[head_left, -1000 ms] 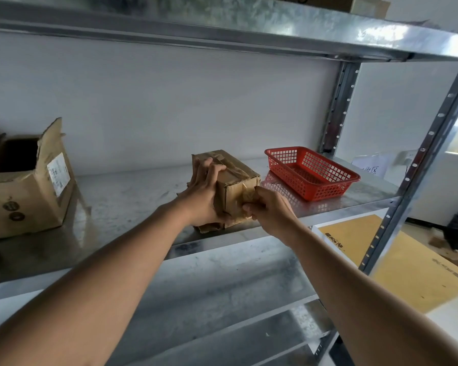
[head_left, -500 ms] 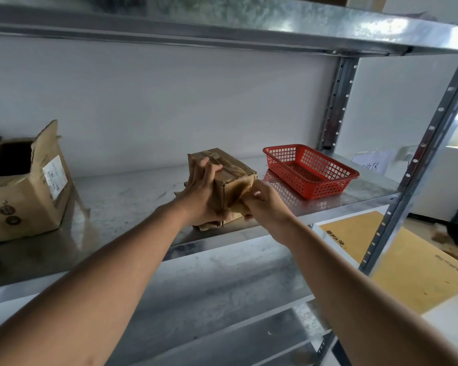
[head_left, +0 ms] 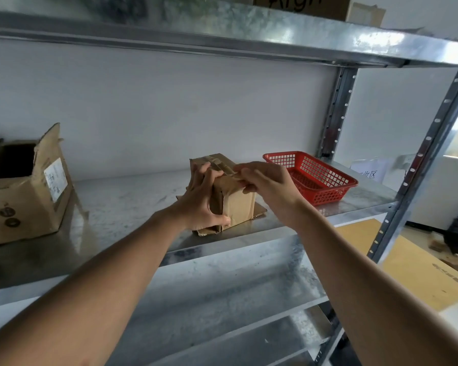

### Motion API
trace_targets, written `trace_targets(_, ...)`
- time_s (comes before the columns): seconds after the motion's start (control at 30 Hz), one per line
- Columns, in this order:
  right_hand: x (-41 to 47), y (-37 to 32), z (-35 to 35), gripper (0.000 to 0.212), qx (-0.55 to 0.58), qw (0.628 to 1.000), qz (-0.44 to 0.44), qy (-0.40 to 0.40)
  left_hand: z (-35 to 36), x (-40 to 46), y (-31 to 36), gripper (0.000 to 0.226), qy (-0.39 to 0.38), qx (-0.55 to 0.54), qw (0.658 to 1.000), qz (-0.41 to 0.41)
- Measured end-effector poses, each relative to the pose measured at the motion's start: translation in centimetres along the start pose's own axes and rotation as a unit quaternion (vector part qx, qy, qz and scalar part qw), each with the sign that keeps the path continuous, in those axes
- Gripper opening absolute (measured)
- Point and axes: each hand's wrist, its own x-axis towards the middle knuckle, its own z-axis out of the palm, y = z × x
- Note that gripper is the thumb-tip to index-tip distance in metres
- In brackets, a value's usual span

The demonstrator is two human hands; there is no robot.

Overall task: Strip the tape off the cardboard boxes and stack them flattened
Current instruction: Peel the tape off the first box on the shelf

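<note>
The small cardboard box (head_left: 233,199) stands on the metal shelf (head_left: 132,204), close to its front edge and about midway along it, resting on its own splayed bottom flaps. Brown tape (head_left: 220,165) runs over its top and down the near face. The left hand (head_left: 201,202) grips the box's left side, fingers (head_left: 202,173) curled over the top edge and thumb low on the front corner, bracing it. The right hand (head_left: 267,186) sits at the top front edge, its fingers pinching what looks like the tape's lifted end, though the exact pinch is blurred. So the step in hand seems to be peeling the tape. The next move likely calls for a steady pull along the strip while the left hand holds the box down. Toward the shelf's right end stands a red basket (head_left: 312,178), near the box but apart from it; at the left end sits a larger open box (head_left: 24,191), well apart.
</note>
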Motion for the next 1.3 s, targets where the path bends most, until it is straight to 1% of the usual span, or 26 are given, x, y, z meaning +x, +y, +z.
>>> trace_targets(0.03,-0.1,0.1,-0.1,0.028,-0.097,0.994,-0.032,-0.032,-0.2,-0.1,0.1,0.113,-0.002,-0.020,1.000,-0.009)
trace_targets(0.07,-0.1,0.5,-0.1,0.045,-0.205,0.976,-0.053,-0.055,-0.3,-0.2,0.3,0.110,-0.003,-0.040,0.999,-0.018)
trace_targets(0.1,0.0,0.9,-0.1,0.058,-0.303,0.949,-0.067,-0.060,-0.5,-0.3,0.5,0.107,-0.005,-0.055,0.998,-0.026)
trace_targets(0.13,0.2,1.2,0.0,0.061,-0.376,0.921,-0.087,-0.046,-0.5,-0.3,0.7,0.105,-0.006,-0.063,0.998,-0.031)
trace_targets(0.17,0.5,1.3,0.1,0.054,-0.411,0.904,-0.115,-0.024,-0.6,-0.4,0.8,0.101,-0.006,-0.065,0.997,-0.030)
trace_targets(0.2,0.8,1.4,0.0,0.043,-0.425,0.894,-0.142,-0.005,-0.6,-0.4,0.8,0.095,-0.005,-0.061,0.998,-0.025)
trace_targets(0.27,1.4,1.2,0.0,0.025,-0.445,0.877,-0.182,-0.007,-0.6,-0.4,0.8,0.081,-0.003,-0.049,0.999,-0.018)
trace_targets(0.33,1.6,0.9,0.3,0.014,-0.442,0.872,-0.205,-0.037,-0.5,-0.3,0.7,0.073,-0.003,-0.040,0.999,-0.015)
trace_targets(0.4,1.5,0.6,0.6,0.006,-0.427,0.880,-0.206,-0.030,-0.7,-0.2,0.7,0.066,-0.013,-0.042,0.999,-0.010)
trace_targets(0.47,1.9,0.5,0.7,0.012,-0.444,0.875,-0.194,0.004,-1.0,-0.1,0.5,0.060,-0.034,-0.038,0.999,0.007)
trace_targets(0.53,2.4,0.2,0.7,0.016,-0.468,0.866,-0.177,0.020,-1.4,-0.2,0.4,0.058,-0.055,-0.033,0.998,0.015)
trace_targets(0.63,3.1,-0.4,0.7,0.020,-0.457,0.875,-0.155,0.032,-2.0,-0.1,0.4,0.052,-0.062,-0.023,0.997,0.033)
trace_targets(0.8,4.3,-0.7,1.1,0.021,-0.484,0.865,-0.123,0.039,-3.0,0.0,0.2,0.067,-0.071,0.010,0.996,0.047)
trace_targets(0.87,4.7,-0.7,1.1,0.021,-0.455,0.884,-0.102,0.040,-3.4,-0.2,0.1,0.063,-0.047,0.023,0.996,0.070)
trace_targets(0.93,4.8,-0.7,0.7,0.019,-0.394,0.915,-0.082,0.033,-3.6,-0.6,-0.1,0.057,0.015,0.033,0.995,0.089)
trace_targets(0.97,4.9,-0.6,0.3,0.016,-0.358,0.931,-0.075,0.014,-3.5,-0.9,-0.1,0.053,0.049,0.024,0.993,0.101)
trace_targets(1.03,4.8,-0.5,-0.3,0.007,-0.285,0.955,-0.060,-0.065,-3.5,-1.4,-0.1,0.047,0.106,-0.006,0.986,0.131)
trace_targets(1.07,4.6,-0.5,-0.5,0.014,-0.264,0.958,-0.047,-0.101,-3.5,-1.7,0.0,0.043,0.125,-0.020,0.981,0.146)
trace_targets(1.1,4.3,-0.5,-0.6,0.027,-0.260,0.957,-0.033,-0.125,-3.4,-1.9,0.1,0.040,0.140,-0.030,0.976,0.162)
trace_targets(1.17,4.2,-0.4,-0.6,0.048,-0.298,0.944,-0.034,-0.136,-3.1,-2.2,0.3,0.039,0.170,-0.030,0.967,0.186)
trace_targets(1.2,4.2,-0.5,-0.6,0.051,-0.327,0.935,-0.040,-0.133,-2.9,-2.4,0.4,0.043,0.184,-0.026,0.965,0.184)
trace_targets(1.23,4.3,-0.5,-0.7,0.047,-0.349,0.926,-0.047,-0.134,-2.8,-2.5,0.5,0.047,0.196,-0.022,0.965,0.173)
trace_targets(1.3,4.5,-0.5,-0.9,0.020,-0.359,0.920,-0.074,-0.136,-2.5,-2.8,0.5,0.047,0.207,-0.014,0.966,0.153)
